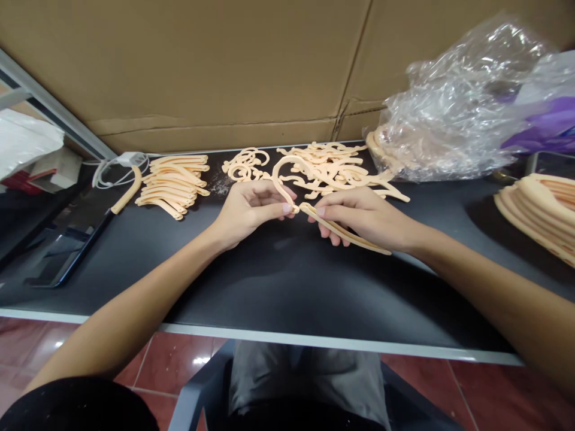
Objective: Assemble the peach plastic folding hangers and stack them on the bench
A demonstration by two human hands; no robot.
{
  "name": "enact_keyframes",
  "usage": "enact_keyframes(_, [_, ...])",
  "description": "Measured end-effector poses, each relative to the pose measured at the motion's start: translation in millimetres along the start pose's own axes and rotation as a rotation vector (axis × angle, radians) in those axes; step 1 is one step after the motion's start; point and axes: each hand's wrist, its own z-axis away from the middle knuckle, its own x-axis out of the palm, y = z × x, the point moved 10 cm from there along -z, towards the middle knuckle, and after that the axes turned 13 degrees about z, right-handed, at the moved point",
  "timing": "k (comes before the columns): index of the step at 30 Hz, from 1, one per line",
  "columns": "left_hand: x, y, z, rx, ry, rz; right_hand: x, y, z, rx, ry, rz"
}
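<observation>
Over the middle of the black table, my left hand point(253, 211) pinches the lower end of a curved cream hanger hook point(277, 177) between thumb and fingers. The hook's curve rises above the hand. My right hand point(359, 216) grips a long, slightly bent cream hanger arm point(348, 232), whose far end slants down to the right. The tips of the two pieces meet or nearly meet between the hands; I cannot tell whether they are joined. Just behind lie a loose heap of cream hanger pieces point(332, 157) and a smaller pile of hooks point(245, 163).
At left are a row of hanger arms point(173, 182), a phone point(74, 248), a white cable point(117, 170) and another cream piece point(128, 193). A clear plastic bag point(458, 114) stands back right, near stacked cream hangers point(539, 209). Cardboard point(215, 66) lines the back.
</observation>
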Motion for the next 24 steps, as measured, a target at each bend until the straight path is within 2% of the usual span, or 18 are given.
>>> enact_keyframes(7, [0.4,-0.7,0.8,-0.019,0.011,0.032,-34.1,-6.0,1.3,-0.141,0.337,-0.106])
enact_keyframes(10, [-0.8,-1.4,0.8,-0.023,0.023,0.041,-41.2,-1.2,2.4,-0.146,0.399,-0.214])
enact_keyframes(16, [-5.9,-0.2,0.0,0.003,0.066,0.068,-53.9,-2.8,12.0,-0.196,0.549,-0.22])
enact_keyframes(20, [-12.0,1.4,0.8,0.019,0.132,0.07,-56.5,-1.2,15.4,-0.217,0.588,-0.276])
enact_keyframes(24, [-16.7,2.6,2.4,0.037,0.194,0.083,-48.6,0.9,11.2,-0.188,0.512,-0.284])
